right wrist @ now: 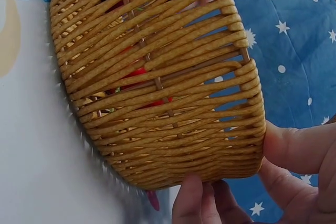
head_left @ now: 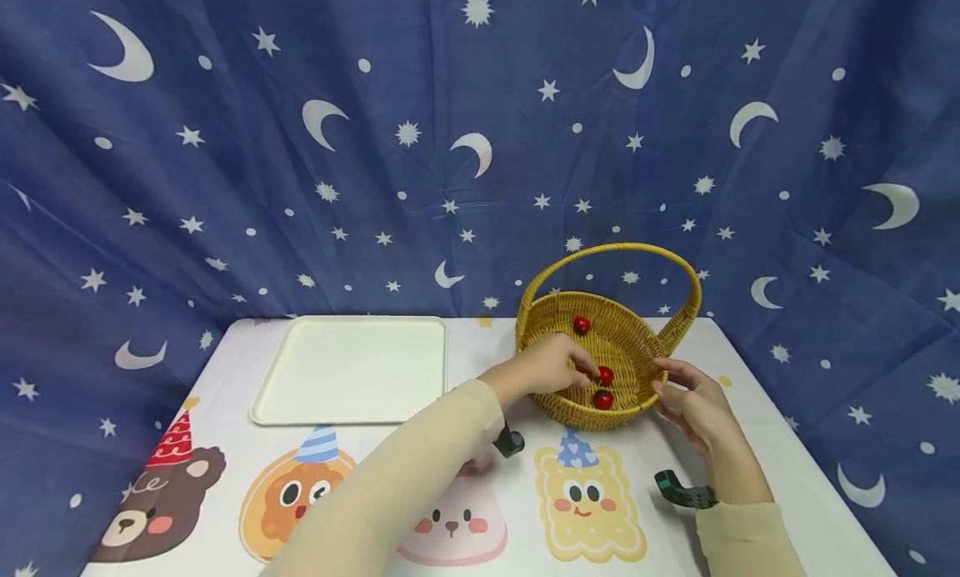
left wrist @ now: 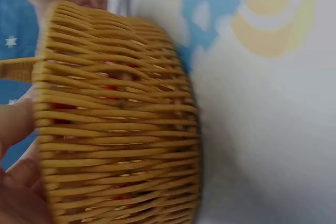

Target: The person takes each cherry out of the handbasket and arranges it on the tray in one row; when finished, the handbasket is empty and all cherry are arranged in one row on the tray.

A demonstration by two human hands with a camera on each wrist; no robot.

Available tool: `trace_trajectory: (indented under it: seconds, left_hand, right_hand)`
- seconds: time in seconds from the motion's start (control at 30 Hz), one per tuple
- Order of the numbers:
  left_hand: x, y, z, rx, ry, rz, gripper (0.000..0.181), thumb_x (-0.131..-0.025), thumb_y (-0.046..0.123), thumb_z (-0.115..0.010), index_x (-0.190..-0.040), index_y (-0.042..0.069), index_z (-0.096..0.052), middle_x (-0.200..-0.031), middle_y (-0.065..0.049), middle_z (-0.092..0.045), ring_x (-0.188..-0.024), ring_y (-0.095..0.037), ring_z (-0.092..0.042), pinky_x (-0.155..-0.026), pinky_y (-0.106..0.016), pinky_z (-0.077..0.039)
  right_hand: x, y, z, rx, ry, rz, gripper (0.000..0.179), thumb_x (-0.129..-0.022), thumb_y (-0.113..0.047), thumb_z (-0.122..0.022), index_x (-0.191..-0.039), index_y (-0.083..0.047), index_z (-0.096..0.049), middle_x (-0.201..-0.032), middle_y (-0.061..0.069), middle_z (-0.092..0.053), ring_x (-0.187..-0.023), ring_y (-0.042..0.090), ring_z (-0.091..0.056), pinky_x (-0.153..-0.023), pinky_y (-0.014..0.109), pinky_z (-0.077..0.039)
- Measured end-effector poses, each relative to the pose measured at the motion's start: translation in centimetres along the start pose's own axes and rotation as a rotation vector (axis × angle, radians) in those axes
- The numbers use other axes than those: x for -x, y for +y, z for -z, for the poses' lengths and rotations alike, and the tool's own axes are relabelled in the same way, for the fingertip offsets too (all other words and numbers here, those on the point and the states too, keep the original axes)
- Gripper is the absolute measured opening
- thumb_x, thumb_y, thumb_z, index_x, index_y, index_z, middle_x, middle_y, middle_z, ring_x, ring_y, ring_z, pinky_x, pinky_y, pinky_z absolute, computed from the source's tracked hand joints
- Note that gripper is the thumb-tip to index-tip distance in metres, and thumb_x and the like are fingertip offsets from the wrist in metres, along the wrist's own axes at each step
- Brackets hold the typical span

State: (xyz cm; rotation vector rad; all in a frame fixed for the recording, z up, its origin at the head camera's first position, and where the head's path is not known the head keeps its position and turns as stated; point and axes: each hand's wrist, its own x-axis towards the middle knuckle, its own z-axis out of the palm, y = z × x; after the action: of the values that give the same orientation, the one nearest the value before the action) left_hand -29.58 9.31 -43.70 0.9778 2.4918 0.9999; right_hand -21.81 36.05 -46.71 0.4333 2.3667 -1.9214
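Cream sleeves fill the fgnd as a person reaches fwd over a white tablecloth w/ cartoon prints: a brown bear on the L, a winking round face, a pink animal face & a yellow biscuit face in a blue party hat. Dark devices sit at both wrists. Beyond them, the R hand grips the R rim of a woven basket, just below the foot of its arched handle. The basket stands on the cloth, R of ctr, toward the back. The L hand dips inside over the L side, fingers down among red cherries; can't tell whether it pinches one. The hands are apart, w/ basket b/w them. Two cherries show plainly by the L fingertips, another lies farther back nr the rear wall; bits of red also show thru the weave in both wrist views. L of the basket & apart from it, a cream rectangular tray lies flat. Bkgd: a navy curtain w/ pale moons, stars & dots, behind the table's back edge.
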Motion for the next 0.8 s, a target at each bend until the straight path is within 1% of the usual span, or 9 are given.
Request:
trace_trajectory:
  seconds: [0.1, 0.2, 0.27, 0.3, 0.4, 0.57, 0.63, 0.73, 0.8]
  left_hand:
    - [1.0, 0.4, 0.8, 0.131, 0.062, 0.0, 0.018, -0.097, 0.022, -0.083, -0.114, 0.025, -0.086, -0.119, 0.01, -0.08, -0.104, -0.01, -0.07, -0.083, -0.023, -0.052]
    - [2.6, 0.7, 2.0, 0.242, 0.111, -0.021, 0.023, -0.094, 0.018, -0.085, -0.116, 0.024, -0.084, -0.12, 0.007, -0.079, -0.098, -0.01, -0.069, -0.081, -0.023, -0.054]
    - [3.9, 0.8, 3.1, 0.297, 0.137, -0.027, 0.029, -0.093, 0.014, -0.086, -0.121, 0.021, -0.083, -0.122, 0.004, -0.078, -0.097, -0.013, -0.07, -0.08, -0.025, -0.057]
    - [4.6, 0.7, 3.6, 0.321, 0.154, -0.025, 0.032, -0.092, 0.011, -0.086, -0.122, 0.02, -0.082, -0.124, 0.004, -0.077, -0.101, -0.014, -0.072, -0.082, -0.026, -0.058]
    - [6.6, 0.1, 5.1, 0.362, 0.213, -0.005, 0.036, -0.09, 0.007, -0.086, -0.124, 0.018, -0.08, -0.126, 0.001, -0.075, -0.102, -0.016, -0.073, -0.082, -0.029, -0.06]
    - [9.6, -2.8, 7.1, 0.424, 0.322, 0.044, 0.035, -0.091, 0.001, -0.082, -0.125, 0.01, -0.076, -0.124, -0.008, -0.076, -0.097, -0.019, -0.076, -0.081, -0.032, -0.064]
    - [10.6, -4.4, 7.7, 0.407, 0.367, 0.083, 0.034, -0.091, 0.001, -0.082, -0.124, 0.009, -0.076, -0.12, -0.011, -0.077, -0.097, -0.02, -0.075, -0.081, -0.031, -0.064]
    - [11.5, -7.0, 8.2, 0.372, 0.418, 0.16, 0.033, -0.089, 0.0, -0.083, -0.12, 0.007, -0.078, -0.115, -0.014, -0.078, -0.098, -0.022, -0.074, -0.082, -0.031, -0.062]
    - [11.8, -8.8, 8.3, 0.365, 0.43, 0.204, 0.033, -0.088, -0.001, -0.083, -0.121, 0.003, -0.077, -0.116, -0.016, -0.078, -0.097, -0.023, -0.076, -0.082, -0.029, -0.061]
  right_hand:
    - [0.0, 0.1, 0.1, 0.002, 0.002, -0.005, 0.05, -0.106, -0.008, -0.064, -0.155, -0.011, -0.053, -0.148, 0.007, -0.045, -0.113, 0.012, -0.058, -0.087, 0.027, -0.06]
    - [0.0, 0.2, 0.1, 0.001, -0.004, -0.014, 0.051, -0.106, -0.009, -0.065, -0.155, -0.011, -0.052, -0.15, 0.007, -0.044, -0.114, 0.012, -0.057, -0.088, 0.027, -0.06]
    - [0.0, 0.2, 0.1, -0.002, -0.015, -0.016, 0.052, -0.106, -0.009, -0.065, -0.156, -0.011, -0.051, -0.153, 0.009, -0.043, -0.114, 0.012, -0.057, -0.088, 0.027, -0.06]
    - [0.0, 0.1, 0.1, -0.003, -0.018, -0.014, 0.052, -0.106, -0.009, -0.065, -0.156, -0.011, -0.051, -0.154, 0.01, -0.042, -0.115, 0.012, -0.057, -0.088, 0.027, -0.06]
    - [0.0, 0.1, 0.1, -0.002, -0.017, -0.013, 0.051, -0.106, -0.009, -0.065, -0.155, -0.012, -0.052, -0.155, 0.011, -0.041, -0.114, 0.012, -0.057, -0.088, 0.027, -0.06]
    - [-0.2, -0.1, 0.0, -0.012, -0.025, -0.008, 0.048, -0.106, -0.008, -0.065, -0.152, -0.014, -0.056, -0.156, 0.012, -0.04, -0.115, 0.012, -0.057, -0.089, 0.028, -0.06]
    - [-0.2, -0.1, 0.0, -0.015, -0.028, -0.009, 0.048, -0.106, -0.008, -0.065, -0.152, -0.015, -0.056, -0.157, 0.012, -0.039, -0.116, 0.012, -0.056, -0.089, 0.028, -0.06]
    - [-0.1, 0.0, -0.1, -0.004, -0.024, -0.017, 0.049, -0.106, -0.009, -0.065, -0.153, -0.015, -0.055, -0.16, 0.013, -0.038, -0.118, 0.013, -0.056, -0.089, 0.028, -0.06]
    - [-0.1, 0.0, -0.1, 0.001, -0.016, -0.022, 0.049, -0.106, -0.01, -0.065, -0.153, -0.016, -0.055, -0.162, 0.013, -0.037, -0.119, 0.013, -0.056, -0.09, 0.028, -0.06]
